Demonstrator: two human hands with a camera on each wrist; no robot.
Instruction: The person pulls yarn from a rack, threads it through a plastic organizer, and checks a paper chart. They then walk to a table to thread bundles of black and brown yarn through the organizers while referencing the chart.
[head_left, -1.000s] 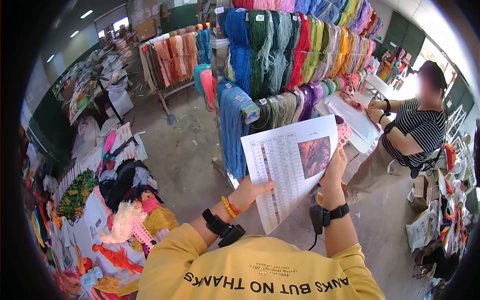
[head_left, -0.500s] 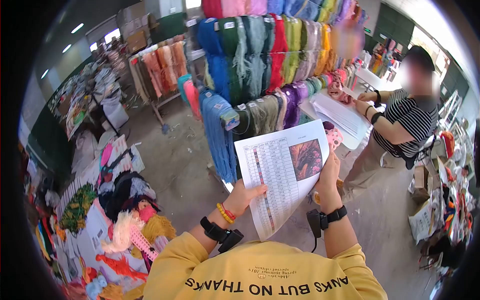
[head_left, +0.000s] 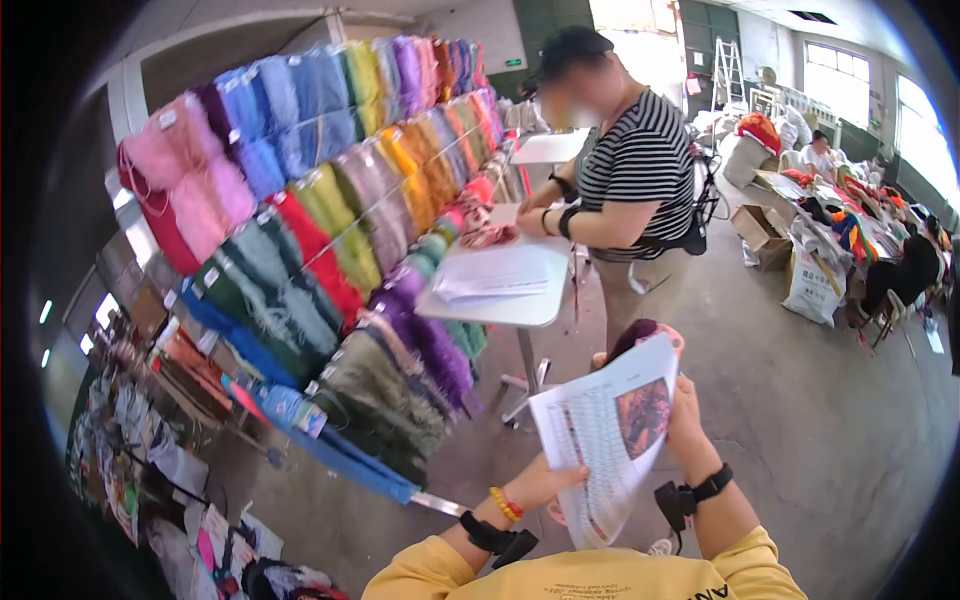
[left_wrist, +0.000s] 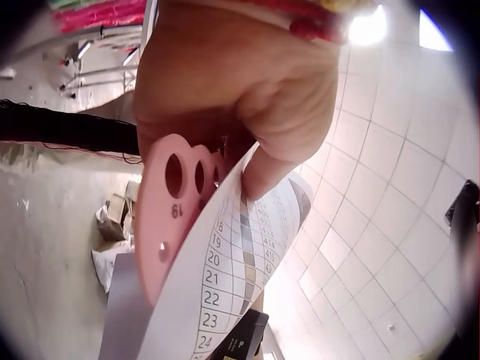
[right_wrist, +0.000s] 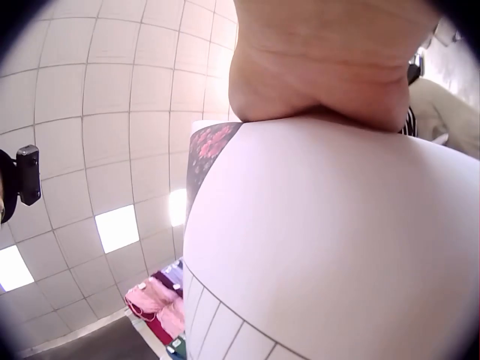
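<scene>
A printed sheet with a colour table and a picture is held up in front of the yellow shirt. The left hand grips its left edge, thumb on the table's colour column. Behind the sheet, in the left wrist view, that hand also holds a pink card with holes, dark thread running beside it. The right hand grips the sheet's right edge; in the right wrist view this hand stands over the paper, its fingers hidden.
Racks of coloured yarn fill the left. A small white table bears papers and pink yarn; a person in a striped shirt stands beside it. Boxes, a white sack and a heaped table are at the right.
The head view has swung to the right, bringing the small table and the standing person nearer the middle. The sheet has moved lower and to the right in view, still held by both hands.
</scene>
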